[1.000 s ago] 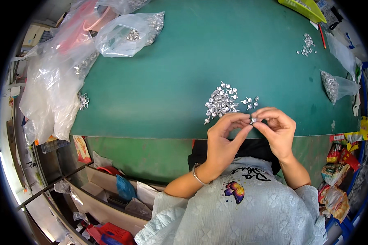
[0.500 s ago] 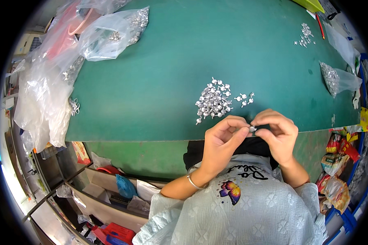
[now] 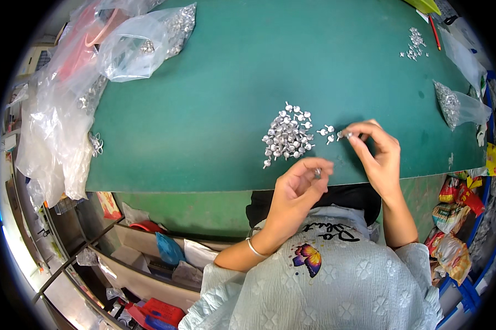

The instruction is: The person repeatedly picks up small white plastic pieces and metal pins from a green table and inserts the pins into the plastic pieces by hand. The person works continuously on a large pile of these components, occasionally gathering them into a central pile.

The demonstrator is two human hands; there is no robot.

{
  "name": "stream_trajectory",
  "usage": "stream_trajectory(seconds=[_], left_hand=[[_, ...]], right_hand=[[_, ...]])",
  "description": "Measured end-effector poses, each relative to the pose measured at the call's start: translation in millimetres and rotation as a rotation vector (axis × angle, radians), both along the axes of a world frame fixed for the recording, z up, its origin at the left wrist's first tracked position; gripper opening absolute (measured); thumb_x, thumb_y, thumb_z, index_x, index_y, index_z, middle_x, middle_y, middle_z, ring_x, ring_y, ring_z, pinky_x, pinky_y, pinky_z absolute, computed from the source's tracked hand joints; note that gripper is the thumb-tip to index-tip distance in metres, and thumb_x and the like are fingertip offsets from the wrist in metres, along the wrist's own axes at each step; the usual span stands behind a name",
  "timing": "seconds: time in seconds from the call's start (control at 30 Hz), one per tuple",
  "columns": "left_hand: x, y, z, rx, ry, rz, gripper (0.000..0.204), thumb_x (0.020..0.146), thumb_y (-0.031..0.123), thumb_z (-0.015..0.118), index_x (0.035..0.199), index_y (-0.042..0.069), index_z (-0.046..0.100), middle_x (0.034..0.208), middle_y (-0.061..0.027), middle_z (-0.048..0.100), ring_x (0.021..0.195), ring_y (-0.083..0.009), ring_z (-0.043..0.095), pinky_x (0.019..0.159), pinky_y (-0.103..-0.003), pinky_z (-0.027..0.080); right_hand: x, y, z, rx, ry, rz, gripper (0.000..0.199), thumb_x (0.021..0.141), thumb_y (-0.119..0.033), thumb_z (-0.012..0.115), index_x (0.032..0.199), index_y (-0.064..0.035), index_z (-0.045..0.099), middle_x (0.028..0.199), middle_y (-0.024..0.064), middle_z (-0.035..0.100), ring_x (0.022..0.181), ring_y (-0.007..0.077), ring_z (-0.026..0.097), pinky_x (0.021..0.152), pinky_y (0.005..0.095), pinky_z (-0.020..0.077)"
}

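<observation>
My left hand [image 3: 298, 192] is at the table's front edge, fingers curled round a small silver metal piece [image 3: 317, 173] that shows between thumb and fingers. Farther forward and to the right, my right hand [image 3: 379, 157] pinches another small silver piece [image 3: 349, 135] between thumb and fingertips. That pinch is just beside a small cluster of loose silver pieces with round heads and short stems [image 3: 326, 131]. Left of it lies a dense pile of similar silver pieces [image 3: 286, 136] on the green table [image 3: 215, 132]. The exact shape of both held pieces is too small to make out.
Clear plastic bags with metal parts [image 3: 149, 49] cover the table's left side. At the right lie a bag of silver parts [image 3: 451, 104], a scattered group of small parts [image 3: 414, 44] and a red pencil-like stick [image 3: 435, 33]. Drawers [image 3: 149, 247] stand below left.
My hands have parted. The right hand has moved forward to the small cluster, while the left has stayed near the table edge and drawn slightly back with a piece in its fingers.
</observation>
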State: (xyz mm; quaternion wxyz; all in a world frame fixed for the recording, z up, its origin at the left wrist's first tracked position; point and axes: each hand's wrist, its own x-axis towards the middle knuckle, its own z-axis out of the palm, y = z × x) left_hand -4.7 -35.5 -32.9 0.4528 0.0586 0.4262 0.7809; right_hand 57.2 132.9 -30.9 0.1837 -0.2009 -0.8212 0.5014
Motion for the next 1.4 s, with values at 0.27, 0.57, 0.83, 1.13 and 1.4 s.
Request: stream_trajectory(seconds=[0.27,0.57,0.83,1.13,1.4], left_hand=[[-8,9,-1,-0.024,0.468,0.029,0.026,0.077,-0.012,0.057,0.102,-0.006,0.059,0.094,-0.0063,0.054,0.077,-0.0084,0.046,0.067,-0.021,0.039],[-6,6,-1,0.009,0.131,-0.011,0.019,0.082,-0.004,0.058,0.101,-0.002,0.061,0.089,-0.0023,0.059,0.072,-0.0026,0.048,0.061,-0.016,0.039],[0,8,5,0.040,-0.068,0.005,0.019,0.082,-0.003,0.058,0.101,-0.004,0.060,0.087,-0.0045,0.061,0.078,-0.0070,0.056,0.069,-0.018,0.044],[4,7,6,-0.025,0.112,0.039,0.017,0.080,-0.006,0.058,0.096,-0.002,0.062,0.084,-0.0028,0.058,0.066,-0.0031,0.043,0.053,-0.016,0.032],[2,3,3,0.054,0.002,0.010,0.004,0.083,0.001,0.055,0.087,-0.001,0.055,0.086,-0.0040,0.055,0.062,-0.0035,0.041,0.052,-0.018,0.032]], right_hand=[[16,-26,15,-0.686,0.029,0.061,0.016,0.077,0.007,0.061,0.092,0.0026,0.061,0.082,0.0015,0.060,0.073,0.0044,0.050,0.063,0.0190,0.0390],[15,-29,22,0.002,0.110,0.061,0.011,0.073,0.005,0.065,0.083,0.0028,0.062,0.080,0.0087,0.062,0.070,0.0149,0.054,0.061,0.0241,0.0402],[18,-39,17,-0.284,0.224,-0.010,0.013,0.075,0.006,0.064,0.087,0.0040,0.059,0.080,0.0107,0.061,0.070,0.0148,0.055,0.062,0.0256,0.0422],[18,-39,17,-0.359,0.293,0.027,0.010,0.075,0.007,0.063,0.084,0.0050,0.059,0.078,0.0112,0.061,0.069,0.0160,0.055,0.062,0.0257,0.0428],[19,-29,15,-0.119,0.187,0.101,0.007,0.077,-0.002,0.063,0.080,0.0035,0.060,0.072,0.0080,0.059,0.065,0.0146,0.051,0.059,0.0254,0.0407]])
